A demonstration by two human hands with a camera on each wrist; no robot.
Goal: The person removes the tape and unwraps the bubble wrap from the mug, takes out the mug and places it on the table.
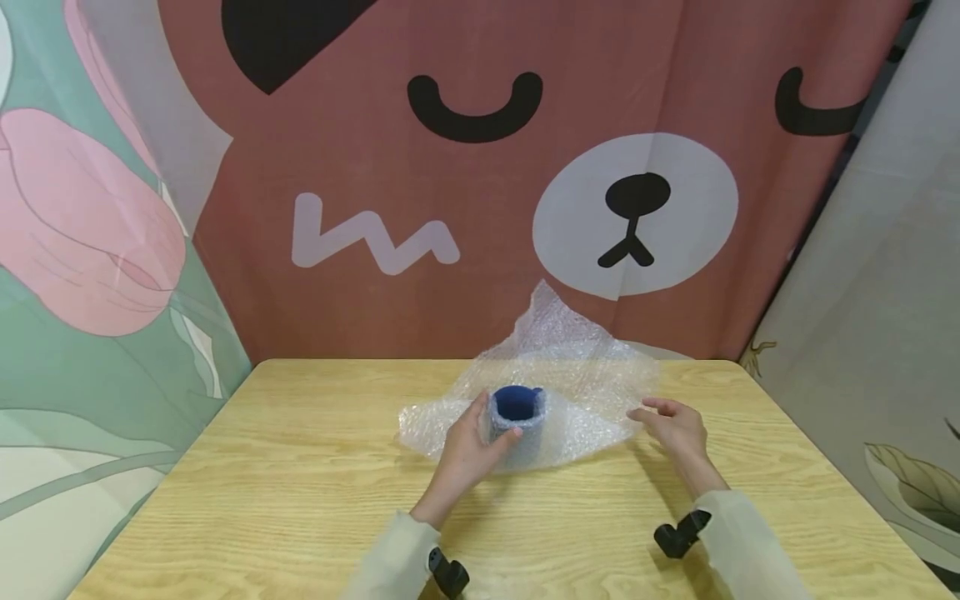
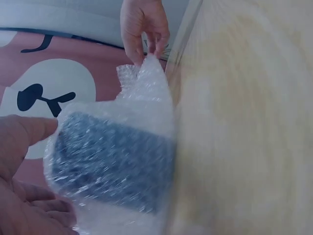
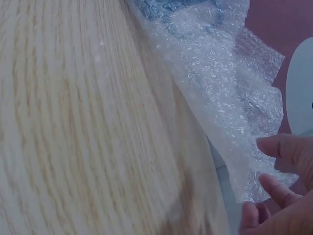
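Observation:
A dark blue cup (image 1: 516,403) stands upright on the table, its open mouth facing up and its outside covered by clear bubble wrap (image 1: 592,425). My left hand (image 1: 474,442) holds the wrapped cup from the left, thumb at the front and fingers at the far left side. In the left wrist view the cup (image 2: 112,161) shows as a blue shape through the wrap. Off to the right, my right hand (image 1: 677,429) pinches a corner of the bubble wrap, drawn out into a point in the left wrist view. The cup's underside is hidden.
The pale wooden table (image 1: 285,467) ends at a brown curtain (image 1: 360,317) with a bear's face. Loose bubble wrap spreads behind the cup, with one peak rising against the curtain. Other patterned curtains (image 1: 862,317) hang at the sides. A small black camera sits on each wrist.

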